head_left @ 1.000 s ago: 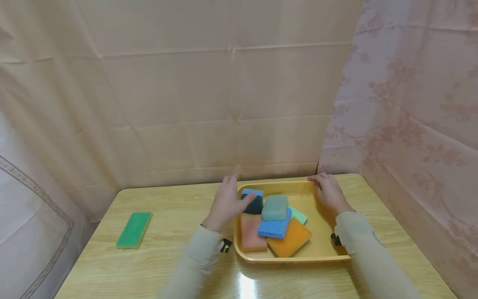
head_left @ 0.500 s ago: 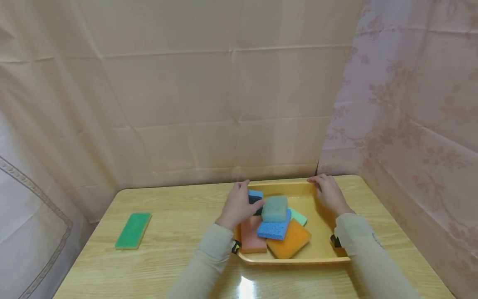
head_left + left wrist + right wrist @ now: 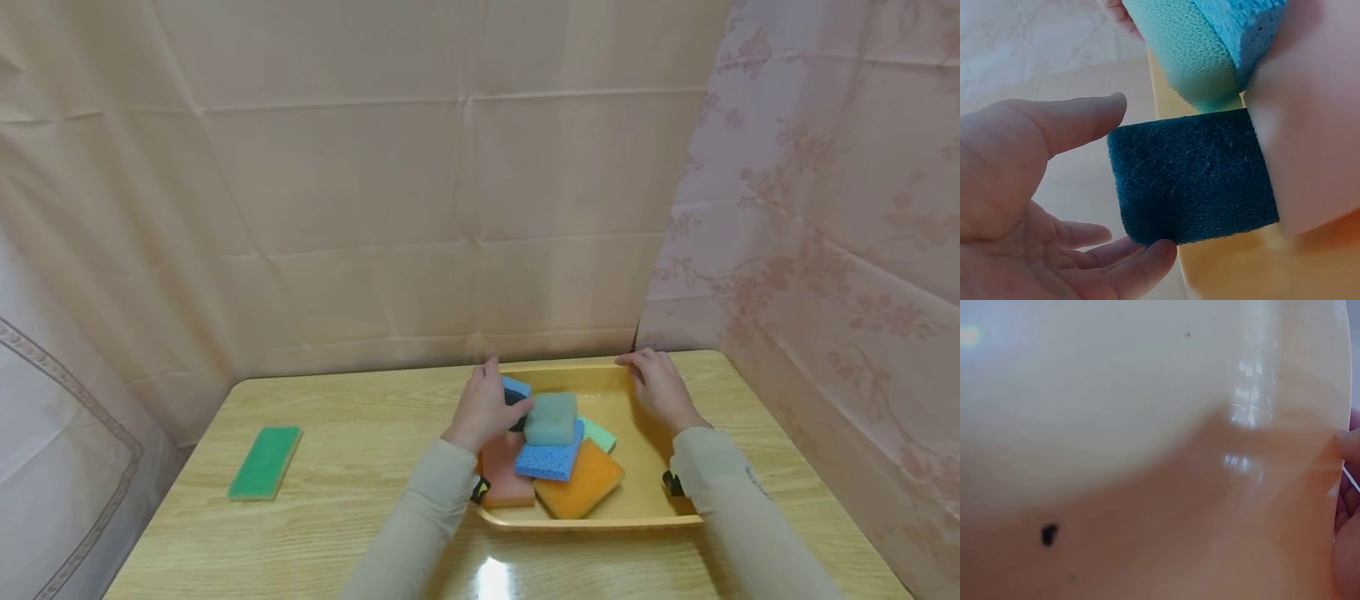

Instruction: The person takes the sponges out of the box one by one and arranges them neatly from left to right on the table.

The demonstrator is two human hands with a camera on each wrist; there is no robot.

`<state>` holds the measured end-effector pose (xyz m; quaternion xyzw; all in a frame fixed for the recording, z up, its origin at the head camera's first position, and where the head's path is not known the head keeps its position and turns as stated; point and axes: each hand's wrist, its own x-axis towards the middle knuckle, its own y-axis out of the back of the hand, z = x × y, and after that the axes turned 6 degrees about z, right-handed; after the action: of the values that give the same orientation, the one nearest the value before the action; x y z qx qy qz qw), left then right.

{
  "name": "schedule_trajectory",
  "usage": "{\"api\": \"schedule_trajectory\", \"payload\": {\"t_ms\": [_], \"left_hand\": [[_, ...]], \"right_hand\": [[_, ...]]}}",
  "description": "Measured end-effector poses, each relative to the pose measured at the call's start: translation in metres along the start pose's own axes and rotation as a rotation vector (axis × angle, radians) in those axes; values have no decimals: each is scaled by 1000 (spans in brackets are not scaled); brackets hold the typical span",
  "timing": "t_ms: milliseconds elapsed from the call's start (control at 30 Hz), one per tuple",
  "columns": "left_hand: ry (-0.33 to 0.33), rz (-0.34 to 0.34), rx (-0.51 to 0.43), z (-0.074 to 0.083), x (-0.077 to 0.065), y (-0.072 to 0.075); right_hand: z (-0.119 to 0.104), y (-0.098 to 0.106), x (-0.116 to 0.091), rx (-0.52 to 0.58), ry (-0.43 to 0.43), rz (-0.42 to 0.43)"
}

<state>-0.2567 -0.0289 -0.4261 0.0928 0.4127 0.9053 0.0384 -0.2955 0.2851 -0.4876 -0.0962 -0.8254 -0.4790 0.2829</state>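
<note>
A blue sponge with a dark scouring pad (image 3: 1194, 178) is at the left end of a yellow plastic tray (image 3: 592, 523). My left hand (image 3: 483, 408) pinches it, thumb at one edge and fingers at the opposite one in the left wrist view. Beside it are a pale green sponge (image 3: 551, 419) on top of a blue porous sponge (image 3: 546, 461), and a pink sponge (image 3: 507, 475). An orange sponge (image 3: 581, 481) and a mint sponge (image 3: 598, 435) lie partly under the pile. My right hand (image 3: 663, 390) grips the tray's far right rim, thumb inside, fingers outside.
A green-topped sponge (image 3: 265, 463) lies on the wooden table (image 3: 360, 467) at the left. Cream curtain cloth (image 3: 360, 208) hangs behind the table, with a floral one (image 3: 840, 275) along the right side.
My left hand has moved right over the tray's left rim and taken hold of the blue sponge with the dark pad, which has turned slightly. My right hand stays on the rim.
</note>
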Motion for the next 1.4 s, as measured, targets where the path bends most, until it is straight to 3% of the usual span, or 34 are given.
{"api": "schedule_trajectory", "payload": {"t_ms": [433, 1067, 1400], "left_hand": [[-80, 29, 42, 1, 15, -8], [-91, 26, 91, -6, 20, -20], [-89, 35, 57, -7, 20, -25]], "right_hand": [[3, -3, -1, -1, -13, -7], [5, -6, 1, -9, -9, -1], [7, -5, 1, -2, -8, 11]]}}
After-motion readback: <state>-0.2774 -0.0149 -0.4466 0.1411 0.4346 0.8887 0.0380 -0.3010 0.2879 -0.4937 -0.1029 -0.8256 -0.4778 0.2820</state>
